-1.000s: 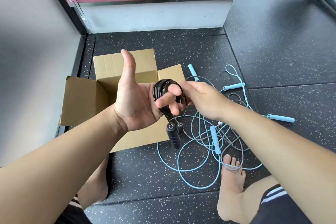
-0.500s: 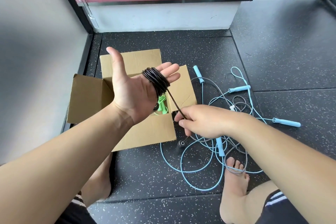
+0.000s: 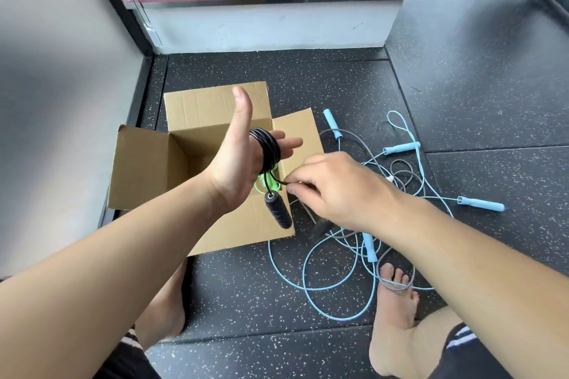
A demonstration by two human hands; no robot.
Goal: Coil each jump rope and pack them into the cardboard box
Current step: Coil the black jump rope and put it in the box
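Two feet nearest. Right hand pinches the black rope by its loose end. Left hand flat, fingers straight, one coil wound round them, one handle dangling. One open box, green rope inside. Right of it, four blue handles in a tangle, probably two ropes.

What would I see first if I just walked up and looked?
First, the black jump rope wound around the straight fingers of the left hand, held up over the open cardboard box, while the right hand pinches its loose end. Next, the tangle of blue jump ropes on the dark floor right of the box.
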